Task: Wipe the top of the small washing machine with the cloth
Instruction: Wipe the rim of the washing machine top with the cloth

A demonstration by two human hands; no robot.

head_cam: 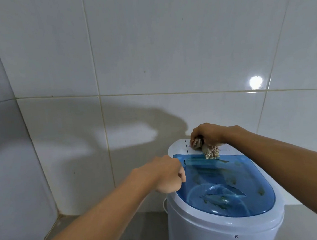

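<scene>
The small white washing machine (209,234) stands low and right of centre, topped by a clear blue lid (233,182) with dirty smudges. My right hand (209,133) grips a bunched beige cloth (210,151) and presses it on the white back panel, just behind the lid's rear edge. At the machine's left rim, my left hand (165,173) rests with its fingers curled against the lid's edge; whether it grips the rim I cannot tell.
White tiled walls (130,56) rise right behind the machine and to the left, meeting in a corner. A grey floor (98,231) runs along the bottom left. A lamp's reflection (256,82) glares on the tiles.
</scene>
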